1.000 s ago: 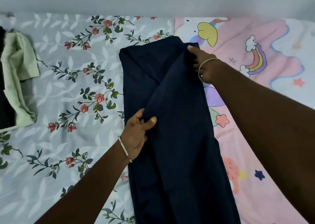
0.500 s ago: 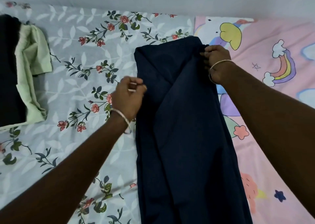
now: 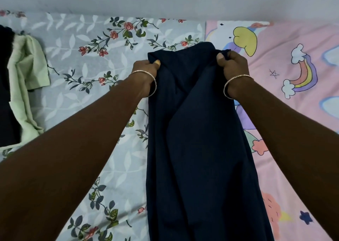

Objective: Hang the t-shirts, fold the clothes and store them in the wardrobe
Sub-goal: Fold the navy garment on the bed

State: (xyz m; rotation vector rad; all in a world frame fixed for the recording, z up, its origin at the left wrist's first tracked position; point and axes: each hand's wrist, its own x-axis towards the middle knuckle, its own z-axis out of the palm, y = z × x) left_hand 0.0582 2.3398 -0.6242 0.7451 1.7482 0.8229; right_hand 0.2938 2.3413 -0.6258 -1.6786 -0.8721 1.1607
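The navy garment (image 3: 200, 149) runs away from you over the join of the floral sheet (image 3: 95, 44) and pink sheet (image 3: 271, 42). At its far end your left hand (image 3: 145, 72) and right hand (image 3: 232, 66) each grip a corner (a bangle on each wrist). A green cloth (image 3: 27, 79) lies far left.

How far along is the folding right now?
Done: navy garment looks folded lengthwise on the bed. In hand: left hand and right hand grip its far corners. Left: folding it shorter, the crumpled pale green garment, a dark garment beside it; no wardrobe in view.
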